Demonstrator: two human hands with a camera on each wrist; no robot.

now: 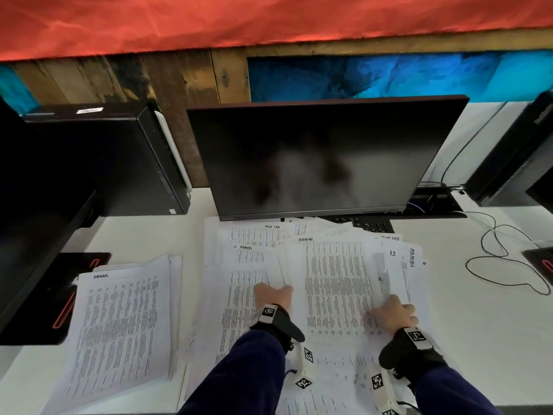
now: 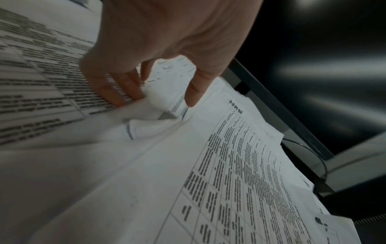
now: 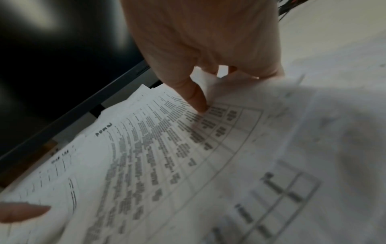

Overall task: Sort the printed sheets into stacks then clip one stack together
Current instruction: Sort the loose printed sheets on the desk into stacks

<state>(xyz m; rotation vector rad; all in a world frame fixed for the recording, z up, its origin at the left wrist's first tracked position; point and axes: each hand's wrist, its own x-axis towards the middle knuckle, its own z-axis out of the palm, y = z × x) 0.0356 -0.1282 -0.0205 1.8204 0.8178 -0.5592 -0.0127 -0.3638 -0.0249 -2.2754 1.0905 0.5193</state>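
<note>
Head view: both hands in the loose sheets, sorting not finished

Head view, left to right. Left of the left grip lies a sorted stack (image 1: 119, 330) squared up on the surface (image 1: 143, 235), partly over a dark pad (image 1: 80, 265). Further left stands a black computer case (image 1: 98, 157).

Left hand (image 1: 273, 296): fingers (image 2: 117, 92) curled, pinching a bunched fold of paper at the inner edge of the loose sheets (image 1: 338, 283). Those sheets fan out between and beyond both grips, overlapping, skewed, none squared.

Right hand (image 1: 392, 313): in the right wrist view the index fingertip presses down on the printed table, other fingers curled round a lifted sheet edge. So it grips paper, though the hold looks light.

Handling, as a judgement: sheets are light, floppy, slippery on each other, and crease easily; the left pinch is already crumpling one. Better hold is at a free corner or long edge, thumb on top, fingers under, taking one sheet at a time.

Beyond the grips: dark monitor (image 1: 326, 157) close behind the pile, keyboard (image 1: 371, 224) half buried under top sheets, limits pushing paper forward. Right of the right grip: loose cable (image 1: 502, 259) on the surface, could snag sliding sheets. No clip visible anywhere.
</note>
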